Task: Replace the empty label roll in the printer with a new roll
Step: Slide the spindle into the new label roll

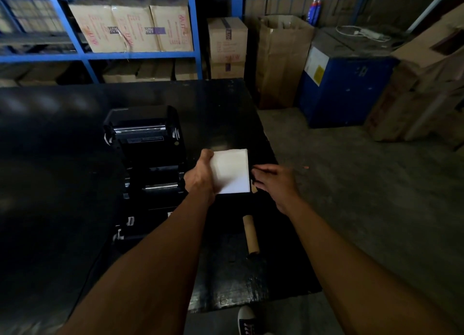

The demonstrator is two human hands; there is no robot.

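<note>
The left hand [200, 176] covers the left edge of the white label roll [231, 171], so its core cannot be seen. What the right hand [275, 181] pinches at the roll's right end is dark and too small to tell. The printer [148, 156] blends into the black desk [50, 159]; its near part lies behind the left forearm. A shoe [247, 321] is cut by the bottom edge.

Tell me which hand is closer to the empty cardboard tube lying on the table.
Right. The right hand is just above the cardboard tube, at the white label roll's right end. The left hand grips the roll's left end, farther away, beside the open printer.
</note>
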